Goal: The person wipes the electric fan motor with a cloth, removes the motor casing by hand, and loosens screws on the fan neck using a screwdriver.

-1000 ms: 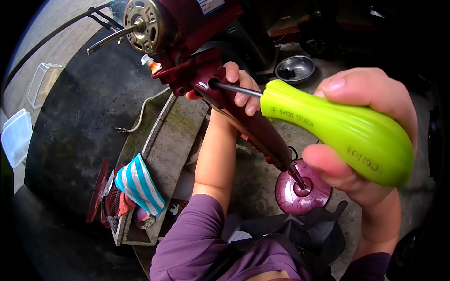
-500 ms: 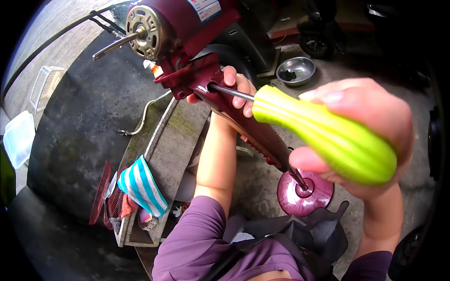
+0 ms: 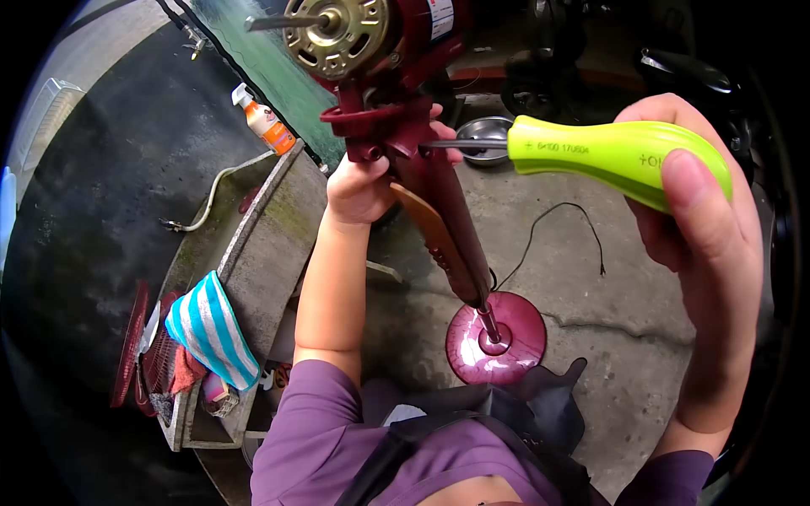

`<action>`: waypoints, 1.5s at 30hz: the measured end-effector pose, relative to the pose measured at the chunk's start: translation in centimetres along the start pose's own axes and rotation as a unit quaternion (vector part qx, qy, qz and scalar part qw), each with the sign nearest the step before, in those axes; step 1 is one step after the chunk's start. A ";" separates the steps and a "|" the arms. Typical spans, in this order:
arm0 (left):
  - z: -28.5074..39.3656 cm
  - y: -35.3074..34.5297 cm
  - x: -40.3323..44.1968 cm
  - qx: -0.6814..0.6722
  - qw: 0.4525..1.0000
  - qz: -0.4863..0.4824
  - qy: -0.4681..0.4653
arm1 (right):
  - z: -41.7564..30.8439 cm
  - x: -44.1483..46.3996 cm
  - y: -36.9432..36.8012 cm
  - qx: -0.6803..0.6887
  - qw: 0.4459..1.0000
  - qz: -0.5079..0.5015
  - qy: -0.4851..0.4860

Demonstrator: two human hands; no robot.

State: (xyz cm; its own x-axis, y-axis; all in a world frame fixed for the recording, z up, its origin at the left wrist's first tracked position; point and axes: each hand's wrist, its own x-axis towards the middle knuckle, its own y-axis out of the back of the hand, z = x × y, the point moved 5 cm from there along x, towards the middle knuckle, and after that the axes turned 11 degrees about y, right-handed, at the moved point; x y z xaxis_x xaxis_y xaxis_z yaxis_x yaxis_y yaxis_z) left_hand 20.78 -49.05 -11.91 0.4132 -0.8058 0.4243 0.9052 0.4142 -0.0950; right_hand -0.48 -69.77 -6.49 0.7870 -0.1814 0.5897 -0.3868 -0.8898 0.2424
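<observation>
A dark red pedestal fan (image 3: 439,202) stands before me, its bare motor (image 3: 348,52) and long metal shaft exposed at the top. My left hand (image 3: 358,187) is wrapped round the fan's neck just below the motor, some fingers hidden behind it. In my right hand (image 3: 704,198) is a screwdriver (image 3: 582,150) with a lime-green handle, gripped near its butt end with the thumb on the side. Its shank points left, and the tip meets the side of the neck at a hole; the tip itself is hidden. The round fan base (image 3: 468,341) rests on the floor.
A concrete sink ledge (image 3: 266,232) at left holds a striped cloth (image 3: 213,329) and red fan grilles (image 3: 131,346). A spray bottle (image 3: 263,122) and a hose (image 3: 211,190) are beyond. A metal bowl (image 3: 479,135) and a black cord (image 3: 553,209) lie on the floor.
My view has shifted, and the fan now appears more upright. The screwdriver has swung from a slant to nearly level, and my right hand's grip has turned and loosened toward the handle's end.
</observation>
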 end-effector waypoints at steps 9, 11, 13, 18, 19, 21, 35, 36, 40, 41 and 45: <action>-1.3 0.6 0.1 0.039 0.998 0.051 -0.011 | -0.3 1.6 0.5 -0.018 0.987 -0.119 -0.109; -1.4 1.1 -0.2 0.069 0.994 0.088 -0.002 | 0.1 2.1 0.6 -0.076 0.990 -0.109 -0.052; -1.2 1.1 -0.5 0.053 0.995 0.087 -0.015 | 1.4 2.9 1.0 -0.140 0.976 -0.130 0.107; -1.0 0.8 -0.6 0.017 0.998 0.068 -0.002 | 0.6 1.1 -0.3 -0.399 0.748 -0.177 0.500; -1.0 0.8 -0.5 0.014 0.998 0.069 -0.005 | -0.2 0.7 -0.5 -0.454 0.682 -0.181 0.545; -1.2 0.7 -0.1 0.020 0.998 0.059 0.001 | -0.5 0.2 -0.7 -0.494 0.634 -0.203 0.560; -1.2 0.2 0.0 0.032 0.998 0.055 0.024 | 0.7 0.4 -0.6 -0.477 0.591 -0.265 0.594; -1.2 0.7 -0.4 0.055 0.987 0.138 -0.056 | 1.6 0.0 -0.5 -0.440 0.671 -0.264 0.535; -0.3 0.1 -5.2 0.197 0.824 0.404 -0.344 | 0.5 -0.3 -1.2 -0.409 0.723 -0.254 0.496; 0.7 -1.4 -7.1 0.286 0.734 0.408 -0.461 | 0.3 -0.2 -1.3 -0.383 0.760 -0.234 0.469; 4.2 -13.4 -4.1 0.539 0.664 0.187 -0.484 | -0.4 -0.1 -1.5 -0.384 0.782 -0.208 0.446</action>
State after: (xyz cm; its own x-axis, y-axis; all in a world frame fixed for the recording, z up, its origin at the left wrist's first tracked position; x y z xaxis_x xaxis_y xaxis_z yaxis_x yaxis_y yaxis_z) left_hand 6.58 -49.54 -8.58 -0.1401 -0.1289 0.9817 -0.0541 0.9910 0.1224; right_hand -0.15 -68.21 -6.60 0.4061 0.7246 0.5569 -0.6307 -0.2188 0.7446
